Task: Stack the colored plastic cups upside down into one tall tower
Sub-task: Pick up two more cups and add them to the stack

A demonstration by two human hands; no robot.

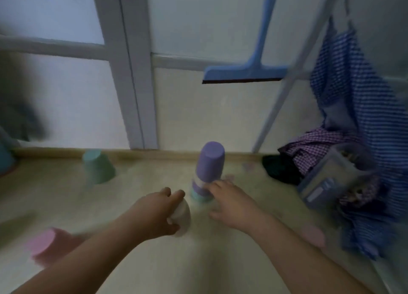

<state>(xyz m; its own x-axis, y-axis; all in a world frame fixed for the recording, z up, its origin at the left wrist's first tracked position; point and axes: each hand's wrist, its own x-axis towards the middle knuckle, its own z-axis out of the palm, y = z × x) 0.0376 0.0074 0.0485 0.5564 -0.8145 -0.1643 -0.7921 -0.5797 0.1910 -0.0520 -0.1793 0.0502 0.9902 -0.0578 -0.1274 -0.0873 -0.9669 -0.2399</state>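
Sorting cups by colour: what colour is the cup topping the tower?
Purple: the top cup of the tower, seen in the head view.

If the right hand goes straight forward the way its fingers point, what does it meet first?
Probably the stack of upside-down plastic cups: the right hand's fingertips already seem to reach its lower part, though blur hides actual contact.

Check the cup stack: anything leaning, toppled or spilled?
Nothing stands out. The tower stands roughly upright, purple cup on top, right hand at its base. Left hand grips a white cup. The green cup and pink cup sit upside down, unstacked. Frame is blurry.
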